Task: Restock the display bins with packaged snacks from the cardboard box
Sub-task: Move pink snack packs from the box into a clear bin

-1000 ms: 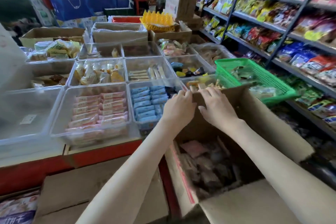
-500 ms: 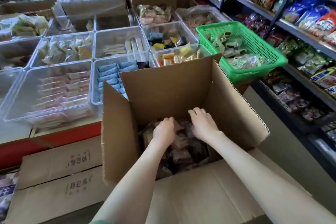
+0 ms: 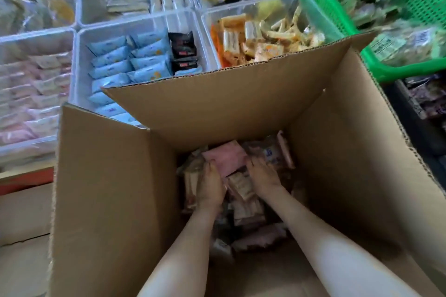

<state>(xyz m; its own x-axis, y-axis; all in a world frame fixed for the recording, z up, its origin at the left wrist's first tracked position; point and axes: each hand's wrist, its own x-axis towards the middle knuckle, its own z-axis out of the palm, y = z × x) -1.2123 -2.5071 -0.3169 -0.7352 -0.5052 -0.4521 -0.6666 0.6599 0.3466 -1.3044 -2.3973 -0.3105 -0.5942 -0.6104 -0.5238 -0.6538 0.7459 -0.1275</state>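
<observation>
Fingers (image 3: 209,168) of the left hand (image 3: 211,187) bend down into the packaged snacks (image 3: 243,202) lying low in the cardboard box (image 3: 108,188) and touch the left edge of a pink packet (image 3: 226,159). The right hand (image 3: 264,177) dips its fingers in at that packet's right edge. The tips on both sides are buried in the pile, so I cannot tell whether either hand has closed on anything. Flanking one packet like this suggests a two-handed scoop, which would lift a loose bunch rather than single pieces.

The head view is the only one. It shows the box standing right against the display, probably so each handful has a short way to go. Its pile sits deep, with the walls and raised flaps standing high around both forearms, so the free way out is straight up. The far flap (image 3: 229,103) leans away over the display. Its perforated edge covers the near part of the bin of blue packets (image 3: 77,67) just beyond the box, and any load must clear it.

Beyond the box's far right corner is a bin of orange packets (image 3: 241,6). A green basket (image 3: 410,69) juts in past the right flap and narrows that side. Beyond the left wall sits a bin of pink packets (image 3: 36,37), which looks the likeliest home for the pink one.
</observation>
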